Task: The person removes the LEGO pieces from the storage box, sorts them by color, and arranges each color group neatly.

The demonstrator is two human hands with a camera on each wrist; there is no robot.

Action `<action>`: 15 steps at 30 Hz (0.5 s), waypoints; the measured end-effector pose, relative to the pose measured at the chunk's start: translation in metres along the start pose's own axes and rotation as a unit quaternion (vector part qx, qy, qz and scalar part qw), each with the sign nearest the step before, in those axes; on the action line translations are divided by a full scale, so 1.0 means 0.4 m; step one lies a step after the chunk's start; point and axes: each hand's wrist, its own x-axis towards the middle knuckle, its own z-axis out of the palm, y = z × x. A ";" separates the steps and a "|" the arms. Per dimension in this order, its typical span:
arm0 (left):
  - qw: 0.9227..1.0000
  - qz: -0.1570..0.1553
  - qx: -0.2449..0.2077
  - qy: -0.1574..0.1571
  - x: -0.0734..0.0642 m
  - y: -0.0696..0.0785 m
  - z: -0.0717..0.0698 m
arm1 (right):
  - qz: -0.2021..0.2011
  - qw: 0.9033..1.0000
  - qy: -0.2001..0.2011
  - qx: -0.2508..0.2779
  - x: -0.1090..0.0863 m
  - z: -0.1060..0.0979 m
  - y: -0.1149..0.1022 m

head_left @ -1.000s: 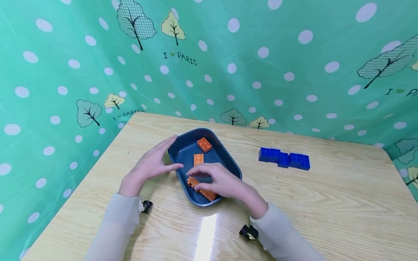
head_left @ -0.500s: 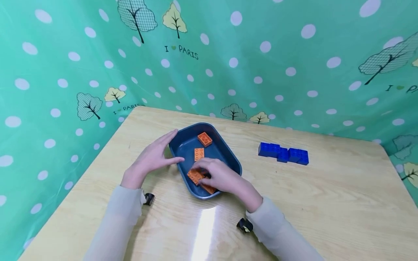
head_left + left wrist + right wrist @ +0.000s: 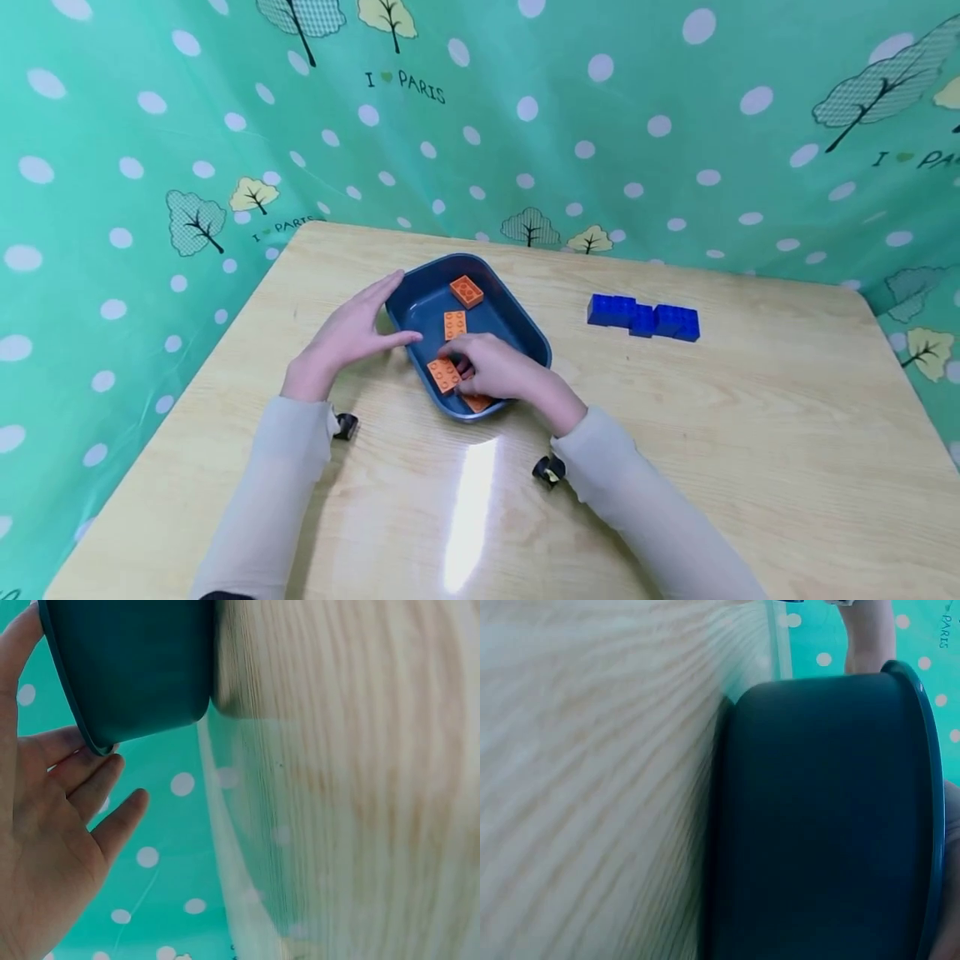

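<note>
In the head view a dark blue plastic box (image 3: 517,321) holds several orange toy bricks. My left hand (image 3: 348,337) spreads along its left side, fingers extended at the rim and thumb over the edge. The left wrist view shows that hand (image 3: 60,817) with some fingertips at the outer side of the rim. Inside the box, my right hand (image 3: 491,367) pinches an orange brick (image 3: 443,376), studs upward, between curled fingers and thumb. Partly under this hand lies another orange brick (image 3: 477,402). Farther back are a studded brick (image 3: 454,324) and a tilted brick (image 3: 467,292).
A row of joined blue bricks (image 3: 642,317) lies right of the box on the wooden table (image 3: 750,433). Behind the table hangs a green dotted curtain (image 3: 480,150). In the right wrist view, the box wall (image 3: 817,825) fills much of the picture.
The brick at my right fingers has turned from its side to studs up. The left hand stays at the rim. The whole scene has shifted upward in the head view.
</note>
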 end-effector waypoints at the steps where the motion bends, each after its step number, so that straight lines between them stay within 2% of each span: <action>1: 1.000 0.003 -0.002 -0.002 0.004 0.001 -0.003 | 0.005 1.000 0.000 -0.008 0.004 -0.003 -0.004; 6: 0.998 0.041 -0.039 -0.020 0.013 -0.005 -0.007 | 0.025 0.999 0.006 -0.044 0.019 -0.006 -0.024; 10: 0.995 0.067 -0.062 -0.039 0.008 -0.015 0.004 | 0.037 0.998 0.034 -0.041 0.011 -0.012 -0.029; 15: 0.995 0.062 -0.067 -0.041 0.001 -0.019 0.015 | 0.045 0.994 0.096 -0.009 -0.029 -0.053 -0.025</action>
